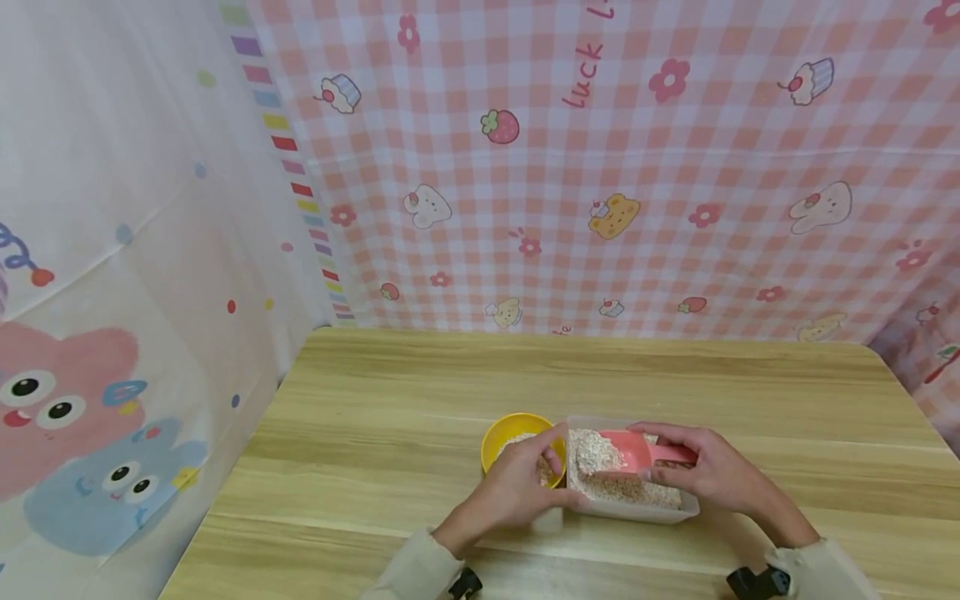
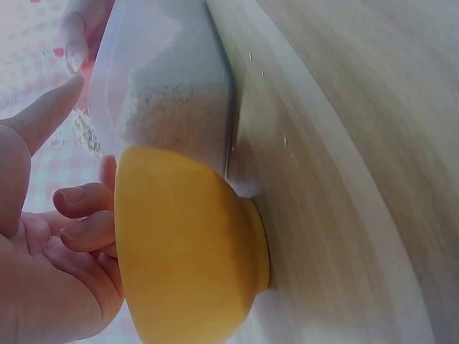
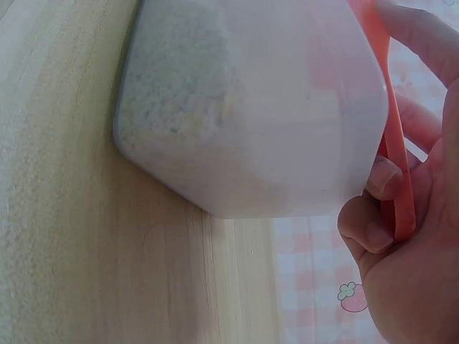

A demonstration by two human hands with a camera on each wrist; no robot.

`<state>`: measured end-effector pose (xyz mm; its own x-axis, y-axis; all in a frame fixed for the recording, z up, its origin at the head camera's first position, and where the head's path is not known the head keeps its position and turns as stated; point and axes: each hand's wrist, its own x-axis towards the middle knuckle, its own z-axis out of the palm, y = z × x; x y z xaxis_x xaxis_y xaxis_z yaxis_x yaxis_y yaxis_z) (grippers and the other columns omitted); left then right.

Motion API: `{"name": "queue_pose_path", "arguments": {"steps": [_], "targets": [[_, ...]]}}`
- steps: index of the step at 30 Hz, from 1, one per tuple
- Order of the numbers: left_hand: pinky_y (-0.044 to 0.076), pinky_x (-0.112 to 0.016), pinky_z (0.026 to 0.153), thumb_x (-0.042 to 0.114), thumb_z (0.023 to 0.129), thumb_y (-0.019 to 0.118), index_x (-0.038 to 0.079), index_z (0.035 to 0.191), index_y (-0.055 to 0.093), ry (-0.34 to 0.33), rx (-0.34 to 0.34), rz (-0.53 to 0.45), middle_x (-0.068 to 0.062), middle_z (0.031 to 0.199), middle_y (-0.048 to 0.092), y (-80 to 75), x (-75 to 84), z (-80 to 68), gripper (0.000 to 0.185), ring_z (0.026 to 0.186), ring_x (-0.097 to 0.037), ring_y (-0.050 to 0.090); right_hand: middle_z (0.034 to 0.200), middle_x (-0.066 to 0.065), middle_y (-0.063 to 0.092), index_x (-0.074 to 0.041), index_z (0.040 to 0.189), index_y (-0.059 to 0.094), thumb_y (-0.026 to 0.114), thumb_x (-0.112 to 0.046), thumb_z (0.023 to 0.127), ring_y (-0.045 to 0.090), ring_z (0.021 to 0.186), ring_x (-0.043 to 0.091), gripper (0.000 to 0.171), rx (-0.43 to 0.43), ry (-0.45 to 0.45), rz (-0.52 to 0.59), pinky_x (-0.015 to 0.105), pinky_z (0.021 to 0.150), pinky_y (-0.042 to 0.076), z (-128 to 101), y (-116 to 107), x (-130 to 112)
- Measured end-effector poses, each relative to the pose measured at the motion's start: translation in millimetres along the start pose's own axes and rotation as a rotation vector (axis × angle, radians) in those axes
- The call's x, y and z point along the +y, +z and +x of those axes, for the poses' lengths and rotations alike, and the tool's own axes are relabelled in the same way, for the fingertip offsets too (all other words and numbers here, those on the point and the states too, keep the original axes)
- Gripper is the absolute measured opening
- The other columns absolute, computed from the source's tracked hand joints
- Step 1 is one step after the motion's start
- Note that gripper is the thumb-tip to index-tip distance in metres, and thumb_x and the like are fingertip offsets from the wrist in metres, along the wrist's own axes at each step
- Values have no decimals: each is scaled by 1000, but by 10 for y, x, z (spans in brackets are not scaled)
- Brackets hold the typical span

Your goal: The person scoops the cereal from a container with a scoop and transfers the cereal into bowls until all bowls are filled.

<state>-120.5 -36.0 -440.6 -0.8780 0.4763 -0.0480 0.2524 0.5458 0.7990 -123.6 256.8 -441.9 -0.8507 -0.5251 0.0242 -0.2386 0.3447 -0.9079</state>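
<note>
In the head view a pink-red scoop (image 1: 633, 451) heaped with pale flakes (image 1: 597, 452) lies level over a translucent white container (image 1: 637, 512) of oat-like flakes. My right hand (image 1: 708, 467) grips its handle; the right wrist view shows the fingers curled round the handle (image 3: 401, 172) beside the container wall. My left hand (image 1: 517, 479) is over the yellow bowl (image 1: 497, 433), its thumb reaching to the container's near left corner. In the left wrist view its bent fingers (image 2: 90, 215) are at the bowl's rim. Pale flakes also show inside the bowl, partly hidden by this hand.
Bowl and container stand side by side on a wood-grain table (image 1: 375, 450). A few small flakes (image 2: 285, 141) lie on the tabletop near the container. Behind the table hangs a pink checked curtain (image 1: 555, 183); a white printed cloth (image 1: 150, 250) hangs at the left.
</note>
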Motion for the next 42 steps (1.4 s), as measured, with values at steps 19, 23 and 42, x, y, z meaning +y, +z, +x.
{"name": "queue_pose_path", "arguments": {"steps": [19,23,42], "targets": [[38,-23,69,35,77,86,17,140,53,-43,265,-74,-7,112,54,-293,-347,-131,73,84,-23,47,95,3,69,-1,139,53,72,-13,91,58,70,4,53,5,16,-46,26,59,51,14,3,-37],[38,-23,66,37,76,86,22,142,50,-92,302,-52,-4,117,51,-355,-410,-159,77,81,-18,45,88,-3,67,0,139,53,71,-11,91,55,66,3,52,8,-3,-47,25,56,49,13,3,-29],[37,-51,109,44,70,90,17,157,23,-101,42,-75,-14,146,41,-415,-613,-198,113,128,-28,46,91,-1,66,1,140,52,70,-10,92,56,69,3,52,-3,-6,-1,26,57,50,17,10,-24]]}}
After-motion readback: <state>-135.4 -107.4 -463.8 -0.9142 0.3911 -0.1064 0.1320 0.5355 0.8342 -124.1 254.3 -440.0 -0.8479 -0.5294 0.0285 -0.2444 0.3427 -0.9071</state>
